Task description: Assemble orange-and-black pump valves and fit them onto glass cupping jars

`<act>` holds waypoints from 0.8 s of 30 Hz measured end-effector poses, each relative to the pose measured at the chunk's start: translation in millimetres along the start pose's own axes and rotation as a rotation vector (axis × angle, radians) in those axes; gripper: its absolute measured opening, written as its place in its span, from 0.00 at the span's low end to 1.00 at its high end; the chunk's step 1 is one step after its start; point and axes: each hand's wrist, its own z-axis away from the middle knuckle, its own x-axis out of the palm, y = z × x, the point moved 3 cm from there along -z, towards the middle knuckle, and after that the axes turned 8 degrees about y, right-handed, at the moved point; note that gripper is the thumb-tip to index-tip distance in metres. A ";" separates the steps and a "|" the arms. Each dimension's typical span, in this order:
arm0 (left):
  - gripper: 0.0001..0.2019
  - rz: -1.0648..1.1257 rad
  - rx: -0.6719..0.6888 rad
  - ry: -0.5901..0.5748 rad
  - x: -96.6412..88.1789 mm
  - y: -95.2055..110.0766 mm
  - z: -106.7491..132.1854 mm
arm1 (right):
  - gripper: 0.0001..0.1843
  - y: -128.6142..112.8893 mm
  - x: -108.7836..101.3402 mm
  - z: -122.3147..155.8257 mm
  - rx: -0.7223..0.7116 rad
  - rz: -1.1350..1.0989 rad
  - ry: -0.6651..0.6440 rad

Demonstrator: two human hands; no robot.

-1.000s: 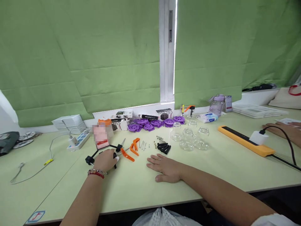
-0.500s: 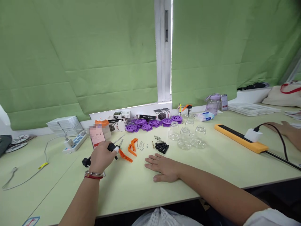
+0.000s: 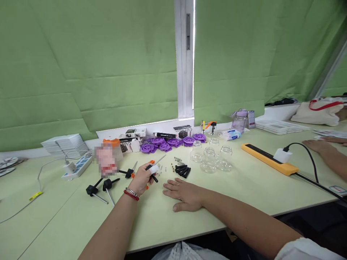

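My left hand (image 3: 142, 178) is closed around a black-handled screwdriver (image 3: 156, 161), raised a little above the table with the metal shaft pointing up and to the right. Orange plastic pieces (image 3: 148, 163) lie partly hidden behind that hand. My right hand (image 3: 183, 193) lies flat and open on the pale green table (image 3: 244, 191), palm down, holding nothing. Just beyond it sit black cylinders (image 3: 182, 170), small springs (image 3: 177, 160) and metal pins (image 3: 159, 169).
Three other black-handled tools (image 3: 108, 185) lie at the left by a blurred phone (image 3: 106, 162). Purple discs (image 3: 173, 141), small boxes (image 3: 135, 133) and clear jars (image 3: 208, 159) stand further back. An orange power strip (image 3: 268, 159) lies right, near another person's hand (image 3: 320, 146).
My left hand has picked one screwdriver out of the group and carried it right, toward my right hand. The view has drifted right. My right hand has stayed flat.
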 end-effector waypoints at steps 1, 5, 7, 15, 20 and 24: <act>0.15 0.001 0.011 -0.010 -0.7 -4.0 -0.5 | 0.39 0.2 0.7 0.2 -0.008 0.006 0.015; 0.18 0.012 0.022 -0.007 -6.4 -7.0 -0.2 | 0.28 8.7 -4.2 -3.6 -0.005 0.066 0.174; 0.20 0.014 0.005 0.008 -9.5 -5.8 -0.9 | 0.19 19.9 -15.2 -9.1 0.087 0.131 0.321; 0.21 -0.043 0.022 0.014 -24.9 -8.8 -9.2 | 0.09 59.9 -50.7 -44.5 0.495 0.320 0.438; 0.20 -0.076 0.003 -0.001 -24.6 -7.3 -7.5 | 0.07 59.1 -37.6 -58.3 0.561 0.454 0.308; 0.20 -0.086 -0.011 -0.022 -22.2 -4.7 -5.4 | 0.08 59.9 -30.2 -61.5 0.563 0.505 0.292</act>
